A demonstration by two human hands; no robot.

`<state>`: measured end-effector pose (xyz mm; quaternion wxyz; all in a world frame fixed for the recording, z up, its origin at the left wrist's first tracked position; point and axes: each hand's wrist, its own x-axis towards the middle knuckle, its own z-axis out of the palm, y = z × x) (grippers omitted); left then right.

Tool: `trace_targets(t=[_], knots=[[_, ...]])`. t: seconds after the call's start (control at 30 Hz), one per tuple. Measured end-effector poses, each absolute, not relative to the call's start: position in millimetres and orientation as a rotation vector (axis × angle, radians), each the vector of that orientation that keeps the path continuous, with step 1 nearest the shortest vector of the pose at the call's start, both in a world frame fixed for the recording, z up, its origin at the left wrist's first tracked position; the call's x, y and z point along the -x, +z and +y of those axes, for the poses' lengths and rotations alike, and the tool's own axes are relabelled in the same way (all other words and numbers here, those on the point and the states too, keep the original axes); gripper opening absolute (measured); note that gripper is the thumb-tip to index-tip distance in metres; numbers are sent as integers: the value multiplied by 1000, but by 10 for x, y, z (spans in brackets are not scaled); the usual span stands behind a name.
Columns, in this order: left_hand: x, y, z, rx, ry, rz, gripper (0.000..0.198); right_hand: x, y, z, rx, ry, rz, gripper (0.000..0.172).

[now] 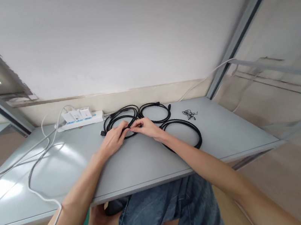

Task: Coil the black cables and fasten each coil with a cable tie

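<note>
Both my hands meet at the near side of a coiled black cable (108,123) that lies toward the back of the grey table. My left hand (114,136) pinches the bundled strands from the left. Just to its right, my right hand (146,127) has its fingertips closed at the same spot; a thin tie may be between them, but it is too small to make out. A second black cable coil (168,113) lies behind my right hand. Another looped black cable (198,131) rests to the right, partly hidden by my right forearm.
A small heap of thin black ties (190,114) lies at the back right. On the left stands a white power strip (96,116) with chargers plugged in. White cords (31,179) trail over the table's left side and past my left arm. Metal posts (219,67) rise at the table's ends.
</note>
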<state>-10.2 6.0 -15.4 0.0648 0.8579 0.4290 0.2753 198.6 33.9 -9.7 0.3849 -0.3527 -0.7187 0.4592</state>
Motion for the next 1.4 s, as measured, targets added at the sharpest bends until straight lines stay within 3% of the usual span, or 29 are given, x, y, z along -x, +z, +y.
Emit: trace_targets(t=[0.3, 0.67, 1.03, 1.23, 1.4], knots=[[92, -145, 50, -2574, 838, 1280, 31, -2002, -97, 344, 970, 1388, -1718, 24], [67, -84, -6, -2518, 916, 1315, 29, -1985, -79, 315, 1021, 1373, -1698, 21], [67, -90, -2, -2557, 941, 1284, 17, -2025, -33, 285, 1010, 1795, -1451, 11], [84, -120, -1, -2659, 1008, 1353, 23, -2011, 26, 260, 1060, 1720, -1362, 12], [65, -156, 0, -2768, 970, 1514, 35, -1997, 55, 211, 1007, 1369, -1640, 12]])
